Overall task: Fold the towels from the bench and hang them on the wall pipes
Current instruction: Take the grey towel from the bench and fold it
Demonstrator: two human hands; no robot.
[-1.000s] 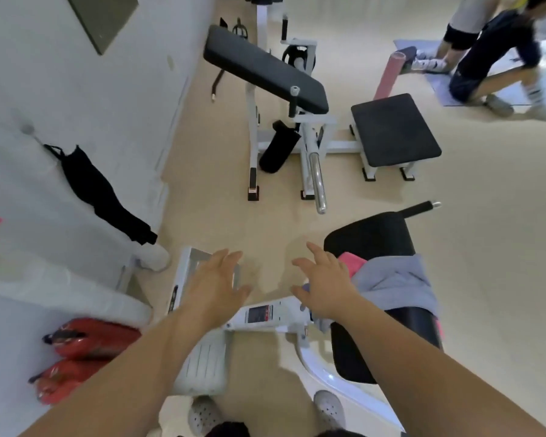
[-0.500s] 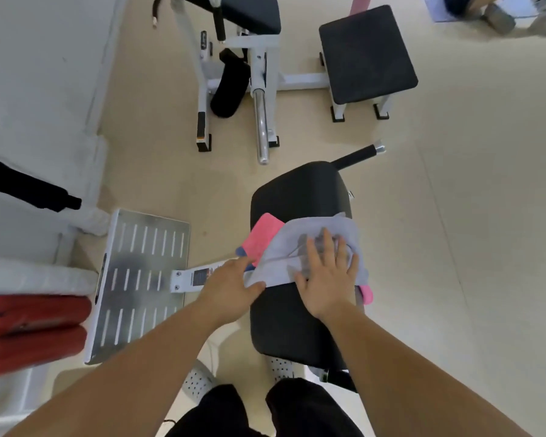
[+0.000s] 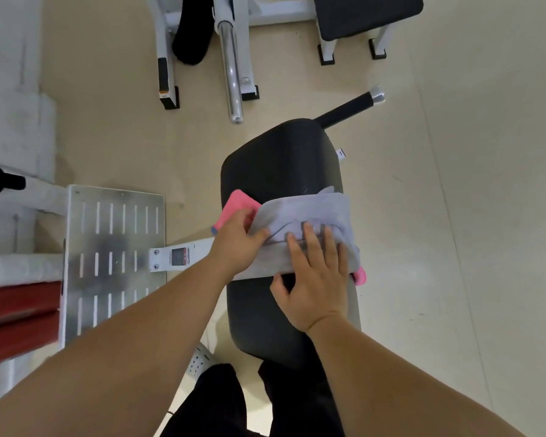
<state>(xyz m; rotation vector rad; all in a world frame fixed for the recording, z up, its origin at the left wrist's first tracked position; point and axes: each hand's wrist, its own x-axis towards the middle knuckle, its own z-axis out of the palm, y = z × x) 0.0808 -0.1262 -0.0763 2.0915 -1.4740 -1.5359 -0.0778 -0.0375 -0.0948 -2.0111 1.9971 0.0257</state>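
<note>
A grey towel (image 3: 312,212) lies rumpled across the black padded bench (image 3: 281,159), on top of a pink towel (image 3: 237,203) that pokes out at the left and the right edge. My left hand (image 3: 237,241) grips the grey towel's left end, fingers curled into the cloth. Flat on the towel's right part lies my right hand (image 3: 312,272), its fingers straight and spread. No wall pipes are in view.
A perforated metal footplate (image 3: 114,263) sits left of the bench, with red cylinders (image 3: 16,313) beyond it by the white wall (image 3: 10,74). Another white-framed machine with a chrome bar (image 3: 230,64) and a black seat (image 3: 366,14) stands ahead. Beige floor lies to the right.
The view tilted down onto the bench. Both hands came from the air onto the grey towel; the left hand now holds its left end and the right presses its top.
</note>
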